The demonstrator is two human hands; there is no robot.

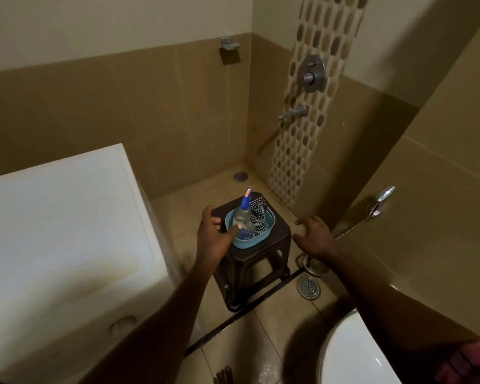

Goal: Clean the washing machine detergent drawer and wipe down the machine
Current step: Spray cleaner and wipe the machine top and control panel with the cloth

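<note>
The white washing machine [61,231] fills the left of the head view, seen from above. To its right a dark brown stool [272,245] carries a light blue basket [270,225]. Inside the basket stand a clear spray bottle with a blue nozzle [244,209] and a black-and-white checked cloth [258,214]. My left hand [214,234] hovers at the basket's left rim, fingers apart, thumb over the bottle's base, holding nothing. My right hand [313,236] floats to the right of the stool, fingers spread and empty.
A white toilet [352,353] sits at the lower right. A health faucet sprayer [380,200] hangs on the right wall, its hose running down. A floor drain [308,286] lies beside the stool. Shower controls [311,74] and a tap [294,112] are on the far wall.
</note>
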